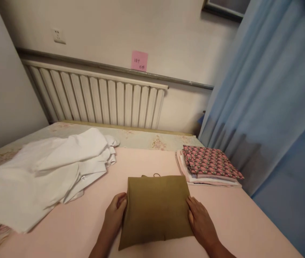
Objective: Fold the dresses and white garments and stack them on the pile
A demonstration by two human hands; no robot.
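Note:
An olive-green folded cloth (155, 209) lies flat on the pink sheet (243, 222) in front of me. My left hand (115, 213) rests against its left edge, fingers curled at the side. Against the cloth's right edge lies my right hand (201, 222), its fingers flat on the sheet. Neither hand lifts the cloth; both press at its sides.
A loose pile of white garments (47, 172) spreads over the left of the bed. A neat stack of folded clothes topped by a red patterned piece (208, 163) sits at the right. Behind are a radiator (98, 96), a pink note (139, 60), and a blue curtain (276, 107).

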